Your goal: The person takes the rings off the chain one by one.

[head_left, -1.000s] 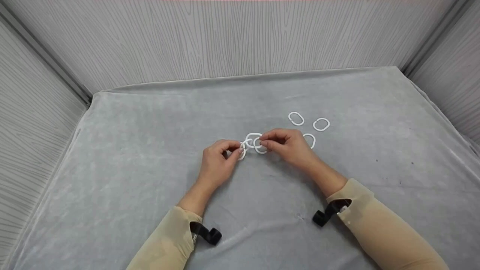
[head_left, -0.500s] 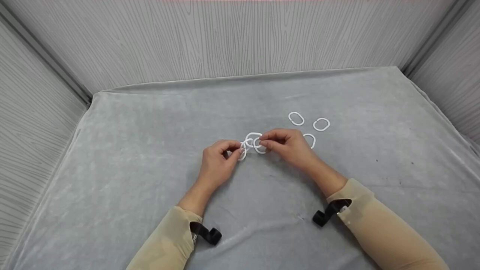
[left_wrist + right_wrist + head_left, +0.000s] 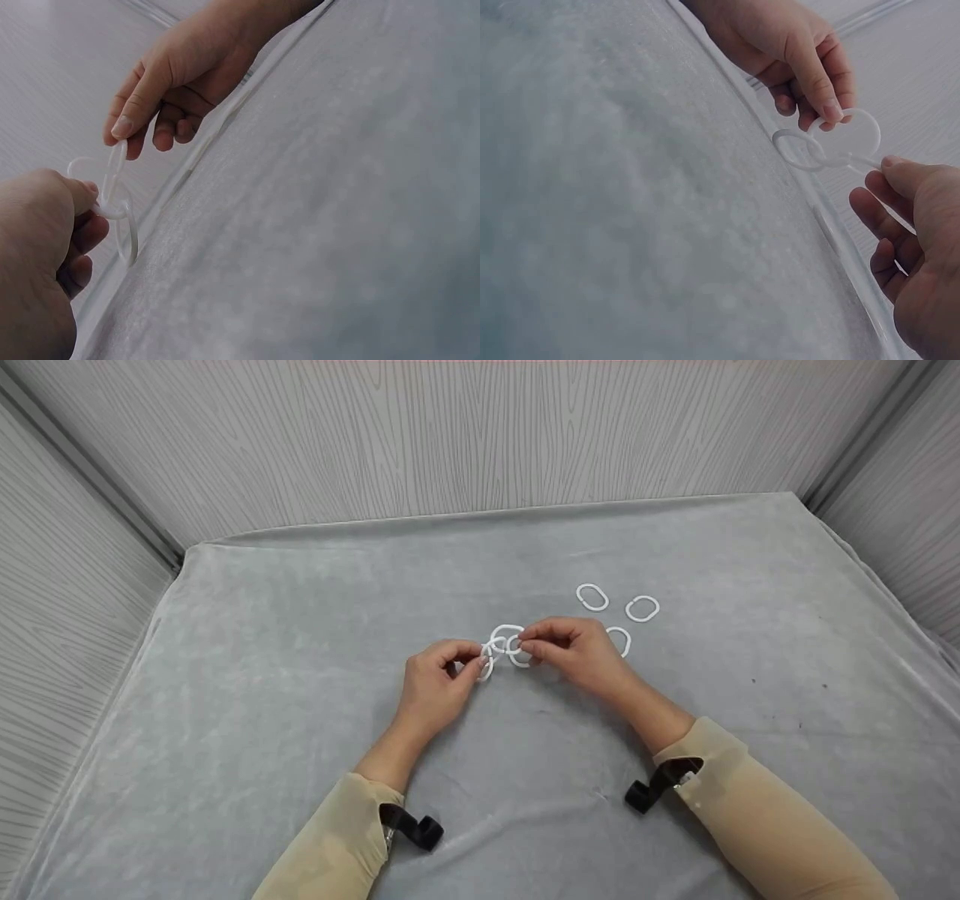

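Between the two hands, in the middle of the grey cloth, are several white oval plastic rings, some looped through one another. My left hand (image 3: 440, 679) pinches one ring (image 3: 878, 133) between thumb and forefinger. From the other side, my right hand (image 3: 581, 654) pinches another ring (image 3: 122, 154) with thumb and fingertips. A further linked ring (image 3: 133, 244) hangs below the fingertips in the left wrist view. Fingertips cover parts of the held rings.
Two loose white rings lie on the cloth (image 3: 337, 585) beyond my right hand, one nearer (image 3: 592, 585) and one farther right (image 3: 643, 620). A third loose ring (image 3: 629, 645) is partly hidden behind that hand. Pale wood-grain panels (image 3: 480, 442) stand along the back and sides.
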The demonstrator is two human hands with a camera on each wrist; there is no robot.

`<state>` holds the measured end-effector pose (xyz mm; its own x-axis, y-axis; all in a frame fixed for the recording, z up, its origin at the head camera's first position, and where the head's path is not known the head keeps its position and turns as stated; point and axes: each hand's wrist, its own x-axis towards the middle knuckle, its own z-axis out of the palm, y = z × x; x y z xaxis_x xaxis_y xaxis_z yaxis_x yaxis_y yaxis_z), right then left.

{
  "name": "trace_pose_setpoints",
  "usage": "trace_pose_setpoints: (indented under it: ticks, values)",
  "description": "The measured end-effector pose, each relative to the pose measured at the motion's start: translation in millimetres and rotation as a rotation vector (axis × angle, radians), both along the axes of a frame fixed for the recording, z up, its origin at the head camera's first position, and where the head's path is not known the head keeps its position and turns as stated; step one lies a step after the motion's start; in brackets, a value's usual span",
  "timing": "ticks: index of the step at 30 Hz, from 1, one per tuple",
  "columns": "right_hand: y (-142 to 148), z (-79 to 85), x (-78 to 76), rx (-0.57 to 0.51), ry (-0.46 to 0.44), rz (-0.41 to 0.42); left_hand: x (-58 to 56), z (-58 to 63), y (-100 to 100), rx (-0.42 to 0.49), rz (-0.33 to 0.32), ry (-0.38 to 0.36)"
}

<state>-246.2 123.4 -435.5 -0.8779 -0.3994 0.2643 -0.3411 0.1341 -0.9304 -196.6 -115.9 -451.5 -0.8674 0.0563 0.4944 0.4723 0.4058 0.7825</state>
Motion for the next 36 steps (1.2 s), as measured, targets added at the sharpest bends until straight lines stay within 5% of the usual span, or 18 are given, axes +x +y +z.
trace_pose_setpoints:
  ticks: [36]
  values:
    - [-1.3,0.1,0.4,0.015,-0.009,-0.032,-0.1,0.0,0.0,-0.011,0.004,0.009]
